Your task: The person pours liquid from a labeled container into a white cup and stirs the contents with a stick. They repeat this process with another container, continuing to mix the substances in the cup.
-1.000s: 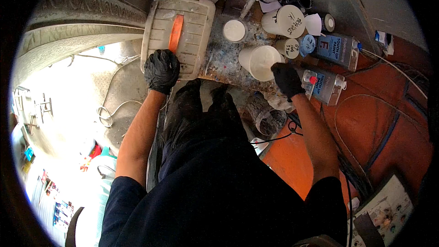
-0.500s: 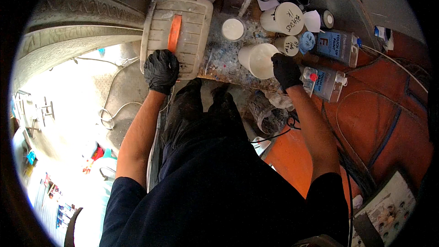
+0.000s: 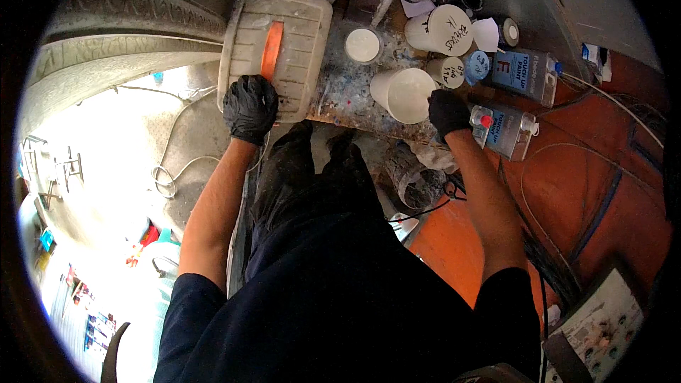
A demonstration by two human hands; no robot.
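Your left hand [image 3: 250,108], gloved black, presses on the near edge of the grimy plastic case [image 3: 275,51] with the orange handle [image 3: 272,49], upper left of centre. Your right hand [image 3: 448,112] curls around the rim of the white cup [image 3: 404,94] on the paint-spattered worktop [image 3: 345,92], centre-right. The case looks shut, the cup upright; nothing seems poured or opened yet.

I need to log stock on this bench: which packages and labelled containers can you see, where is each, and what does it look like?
Rectangular metal can, far right of the bench: blue-and-white label, lying flat.
Second rectangular can, beside the right hand: blue label, red cap.
Large white cup, back of the bench: handwriting on its lid.
Small white cup, before it: handwritten lid.
Beige lidded tote, by the left hand: orange handle.
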